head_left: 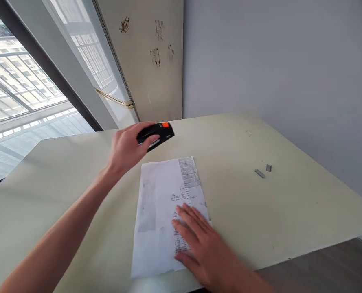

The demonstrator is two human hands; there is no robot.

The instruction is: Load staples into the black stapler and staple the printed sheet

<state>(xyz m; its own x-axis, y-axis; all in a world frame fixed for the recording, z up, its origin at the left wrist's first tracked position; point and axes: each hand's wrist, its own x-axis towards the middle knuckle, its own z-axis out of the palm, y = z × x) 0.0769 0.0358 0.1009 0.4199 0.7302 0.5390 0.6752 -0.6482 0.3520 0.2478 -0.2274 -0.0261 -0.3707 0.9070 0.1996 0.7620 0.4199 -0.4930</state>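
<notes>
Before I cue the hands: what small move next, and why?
Probably ease the stapler down toward the top edge of the paper: the left hand grips it, seemingly raised, just beyond that edge, and the right hand lies spread on the paper's lower right part.

Stapler [156, 134]: black and orange plastic, smooth. Sheets [156, 195]: matt white paper. Tabletop [107, 228]: pale, smooth, softly sheened. Staple strips [259, 173]: grey metal. Floor [330, 266]: wood-look.
</notes>
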